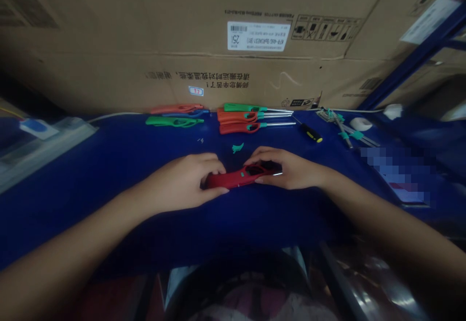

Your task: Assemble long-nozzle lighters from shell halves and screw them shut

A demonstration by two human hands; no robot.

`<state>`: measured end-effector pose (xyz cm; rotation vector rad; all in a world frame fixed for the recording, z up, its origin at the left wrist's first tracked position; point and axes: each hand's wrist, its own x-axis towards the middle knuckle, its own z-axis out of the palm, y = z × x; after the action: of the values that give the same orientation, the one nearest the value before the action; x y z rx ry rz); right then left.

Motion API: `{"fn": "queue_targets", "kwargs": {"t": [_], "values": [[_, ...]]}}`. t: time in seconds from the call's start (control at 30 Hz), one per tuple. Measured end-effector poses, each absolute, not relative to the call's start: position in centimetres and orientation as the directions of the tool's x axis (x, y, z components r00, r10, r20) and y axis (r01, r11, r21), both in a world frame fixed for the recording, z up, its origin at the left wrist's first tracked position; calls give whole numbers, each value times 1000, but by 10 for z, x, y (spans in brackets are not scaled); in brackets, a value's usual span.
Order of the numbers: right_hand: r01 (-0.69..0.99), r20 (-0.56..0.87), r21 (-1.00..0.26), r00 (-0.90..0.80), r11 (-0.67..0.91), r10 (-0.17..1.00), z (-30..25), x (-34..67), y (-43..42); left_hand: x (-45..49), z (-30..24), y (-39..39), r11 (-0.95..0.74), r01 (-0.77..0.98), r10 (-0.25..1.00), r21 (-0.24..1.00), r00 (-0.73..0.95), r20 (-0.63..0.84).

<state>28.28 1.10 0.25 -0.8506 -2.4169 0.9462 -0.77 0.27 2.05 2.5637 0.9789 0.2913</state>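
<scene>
Head view, slim red plastic lighter [236, 178], held

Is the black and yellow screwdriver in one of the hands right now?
No, the screwdriver lies on the blue table, while the left hand and right hand grip the red lighter.

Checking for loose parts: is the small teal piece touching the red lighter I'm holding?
Apart. The head view shows bare blue table between the teal piece and the red lighter.
</scene>
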Motion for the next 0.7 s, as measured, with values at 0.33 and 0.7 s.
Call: {"fn": "queue_targets", "kwargs": {"t": [0.33,0.7], "values": [[422,158,-643,-744,639,649,1,284,11,-5,18,3,-673,650,699,354,715,18],[454,127,-630,-740,629,661,2,284,11,-5,15,4,-649,645,699,404,715,-17]]}}
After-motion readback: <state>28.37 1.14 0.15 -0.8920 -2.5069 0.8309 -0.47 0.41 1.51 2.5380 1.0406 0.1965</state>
